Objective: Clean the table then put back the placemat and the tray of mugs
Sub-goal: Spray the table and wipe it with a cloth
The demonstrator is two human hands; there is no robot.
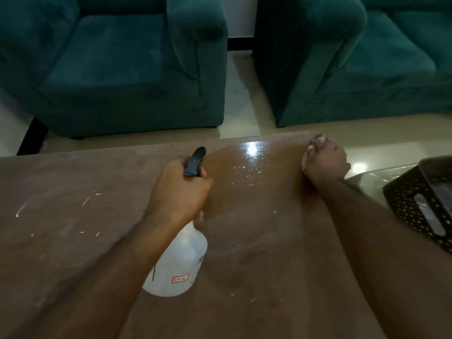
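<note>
1. Low in the frame's centre, the left hand grips the neck of a white spray bottle, its black nozzle pointing up the frame.
2. The brown table fills the lower frame, dusty and scratched at left, wet and glossy near upper centre.
3. At the right edge sits a dark perforated tray.
4. Toward the table's far right corner, the right hand is closed around a pale cloth, pressing it to the surface.
5. Two teal armchairs stand across the top.
</note>
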